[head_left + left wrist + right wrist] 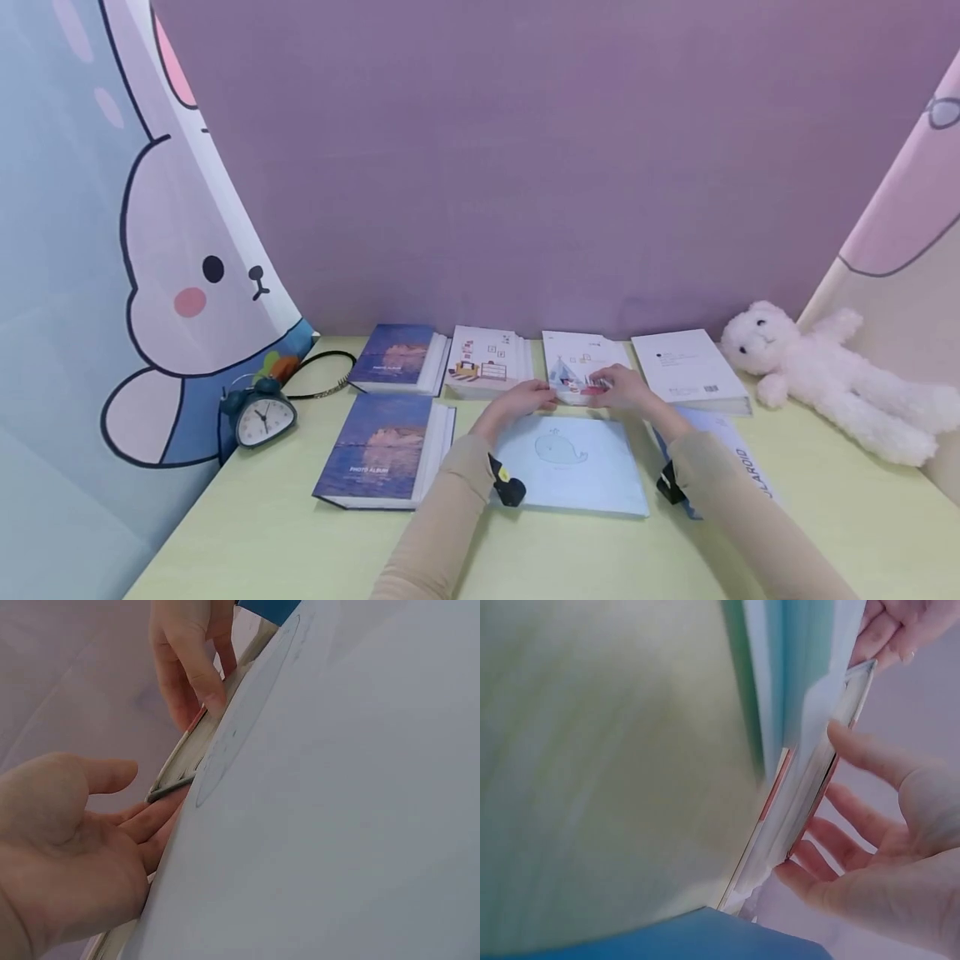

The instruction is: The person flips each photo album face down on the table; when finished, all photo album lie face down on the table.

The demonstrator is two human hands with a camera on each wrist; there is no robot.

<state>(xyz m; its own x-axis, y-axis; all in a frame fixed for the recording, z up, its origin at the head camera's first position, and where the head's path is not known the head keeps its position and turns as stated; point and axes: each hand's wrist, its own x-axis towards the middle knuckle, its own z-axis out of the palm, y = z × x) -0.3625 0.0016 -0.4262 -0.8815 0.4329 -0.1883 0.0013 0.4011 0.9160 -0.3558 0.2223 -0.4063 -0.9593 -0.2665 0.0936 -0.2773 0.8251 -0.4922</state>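
Note:
A white photo album with a tent drawing (573, 354) lies in the back row, near the purple wall. My right hand (621, 388) grips its front right part, the thumb on the page edge and the fingers over the cover in the left wrist view. My left hand (522, 398) is at the album's front left corner, its fingers extended and reaching under the corner (171, 787). The right wrist view shows the album's page edge (840, 716) between the two hands. Just in front of both hands lies a pale blue album with a whale drawing (573, 479).
Two photo albums with a sea cliff cover (378, 446) lie at the left. A white album with a furniture drawing (480, 350) and a plain white one (686, 367) flank the tent album. A blue book (723, 442), alarm clock (264, 417), black hoop (322, 392) and plush toy (817, 358) surround them.

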